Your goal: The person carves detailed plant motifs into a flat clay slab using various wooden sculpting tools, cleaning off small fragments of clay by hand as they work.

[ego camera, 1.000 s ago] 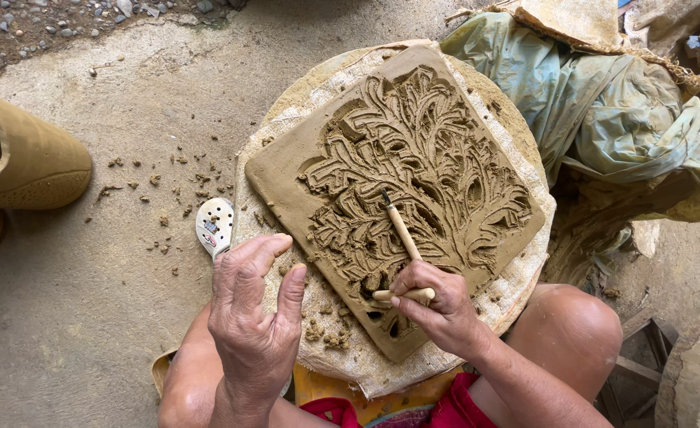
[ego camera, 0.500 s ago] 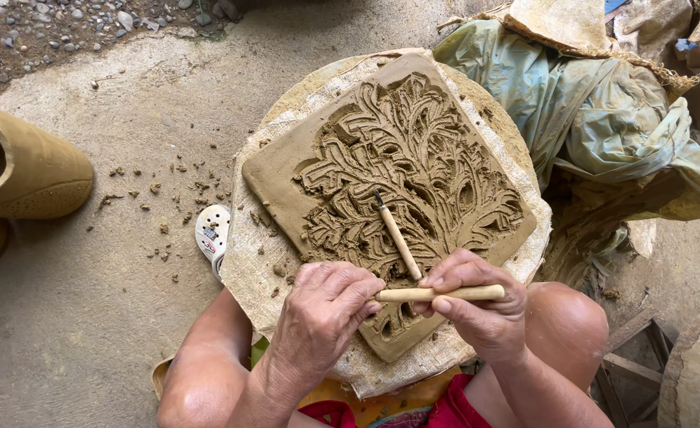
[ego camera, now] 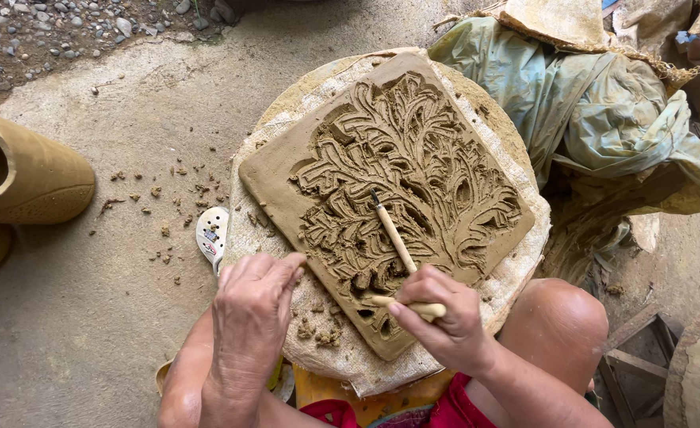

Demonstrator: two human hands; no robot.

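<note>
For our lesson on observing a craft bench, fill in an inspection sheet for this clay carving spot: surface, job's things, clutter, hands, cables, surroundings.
Surface: round stand covered in coarse cloth, on a concrete floor.
Job's things: square clay slab carved with a branching tree relief; two wooden tools.
Clutter: clay crumbs on the cloth, more scattered on the floor.
Hands: left hand rests at the slab's edge; right hand in a grip on both tools.
Cables: nothing seen.
Surroundings: tan clay vessel, crumpled green plastic sheet, gravel, white sandal.
</note>
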